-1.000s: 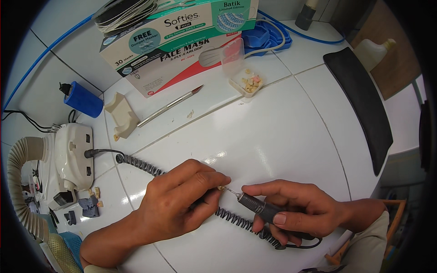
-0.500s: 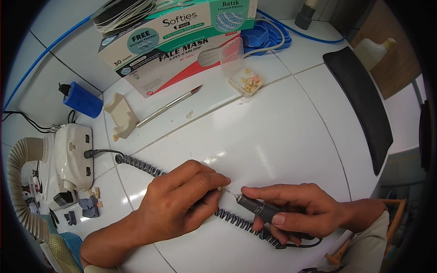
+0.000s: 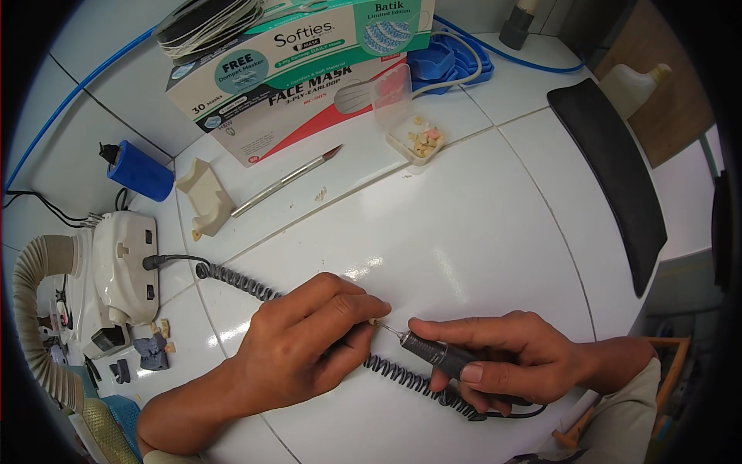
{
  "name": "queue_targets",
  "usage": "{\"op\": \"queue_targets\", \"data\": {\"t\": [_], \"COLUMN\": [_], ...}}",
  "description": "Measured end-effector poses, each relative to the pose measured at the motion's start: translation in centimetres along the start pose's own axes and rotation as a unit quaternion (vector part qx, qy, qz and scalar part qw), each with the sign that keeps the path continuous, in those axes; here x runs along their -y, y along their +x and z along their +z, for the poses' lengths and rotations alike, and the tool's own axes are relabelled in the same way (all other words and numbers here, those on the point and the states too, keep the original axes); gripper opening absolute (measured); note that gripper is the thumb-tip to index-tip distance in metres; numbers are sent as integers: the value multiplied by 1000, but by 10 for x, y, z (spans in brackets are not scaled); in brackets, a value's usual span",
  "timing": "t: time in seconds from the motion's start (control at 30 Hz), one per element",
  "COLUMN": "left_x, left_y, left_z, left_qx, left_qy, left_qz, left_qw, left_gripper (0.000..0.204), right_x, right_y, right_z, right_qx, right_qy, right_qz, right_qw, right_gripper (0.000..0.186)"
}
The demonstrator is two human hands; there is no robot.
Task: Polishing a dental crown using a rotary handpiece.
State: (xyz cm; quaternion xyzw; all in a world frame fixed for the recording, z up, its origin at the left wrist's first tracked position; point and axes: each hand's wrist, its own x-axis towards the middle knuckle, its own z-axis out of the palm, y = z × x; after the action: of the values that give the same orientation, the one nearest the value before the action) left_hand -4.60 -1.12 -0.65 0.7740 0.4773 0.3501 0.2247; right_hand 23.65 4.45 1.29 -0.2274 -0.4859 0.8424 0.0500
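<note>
My left hand (image 3: 305,340) is closed, pinching a small yellowish artificial tooth (image 3: 374,321) between thumb and index finger; most of the tooth is hidden by the fingertips. From the right, my right hand (image 3: 518,359) grips a black rotary handpiece (image 3: 434,354) like a pen. Its thin metal bur (image 3: 389,328) points left and reaches the tooth at my left fingertips. A coiled black cord (image 3: 402,377) runs from the handpiece behind my left hand to a white motor unit (image 3: 127,263) at the left.
An open clear box (image 3: 417,147) holds several tooth-like pieces. Behind it stand stacked face mask boxes (image 3: 309,100). A craft knife (image 3: 286,182) lies beside a cream-coloured block (image 3: 205,199). A ribbed hose (image 3: 35,309) bends at the far left; a black pad (image 3: 610,178) lies right.
</note>
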Motion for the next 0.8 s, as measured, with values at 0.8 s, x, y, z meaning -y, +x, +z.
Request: {"op": "queue_targets", "data": {"t": [0.8], "left_x": [1], "left_y": [-9], "left_z": [0], "left_qx": [-110], "left_qy": [-40], "left_qz": [16], "left_qw": [993], "left_gripper": [20], "right_x": [-6], "right_y": [-13], "right_z": [5], "right_qx": [-14], "right_qy": [-115], "right_qz": [-294], "right_qw": [949], "right_gripper": [54]}}
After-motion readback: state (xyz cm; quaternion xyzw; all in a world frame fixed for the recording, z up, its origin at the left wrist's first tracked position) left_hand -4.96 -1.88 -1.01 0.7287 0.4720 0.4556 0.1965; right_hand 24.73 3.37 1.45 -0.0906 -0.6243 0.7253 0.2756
